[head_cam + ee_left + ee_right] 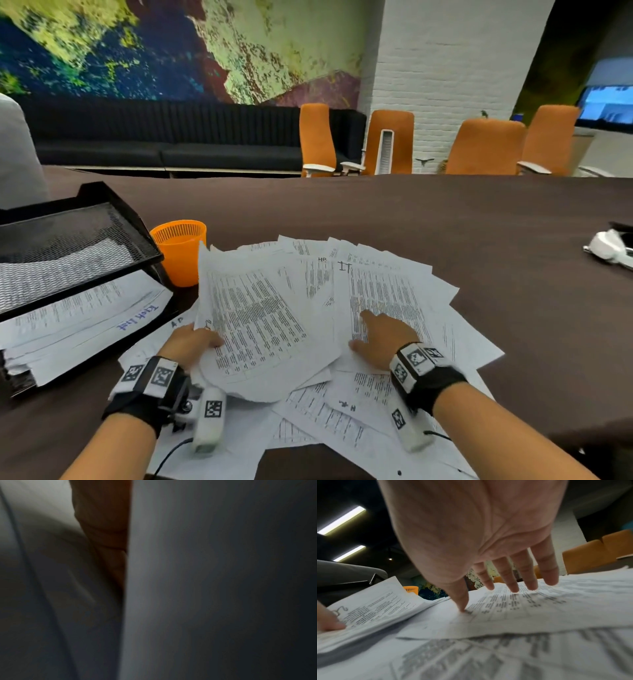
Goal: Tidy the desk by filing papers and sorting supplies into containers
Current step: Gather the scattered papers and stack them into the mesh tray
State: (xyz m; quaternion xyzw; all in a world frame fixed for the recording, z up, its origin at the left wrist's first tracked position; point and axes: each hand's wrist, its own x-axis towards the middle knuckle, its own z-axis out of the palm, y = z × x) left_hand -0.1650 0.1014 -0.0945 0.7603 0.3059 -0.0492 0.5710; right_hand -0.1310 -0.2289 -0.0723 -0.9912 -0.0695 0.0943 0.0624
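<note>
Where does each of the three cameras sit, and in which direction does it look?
Head: on the person's head, looking forward and down at the scattered papers; both forearms, left hand and right hand show.
Left wrist: on the left wrist, pressed against blurred paper; only a strip of skin shows.
Right wrist: on the right wrist, looking along the open palm; fingertips touch a printed sheet.
Shared: head and right wrist views both show the orange cup.

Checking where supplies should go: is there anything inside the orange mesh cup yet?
Cannot tell: in the head view the orange mesh cup shows only its rim and upper inner wall, its bottom being hidden.
</note>
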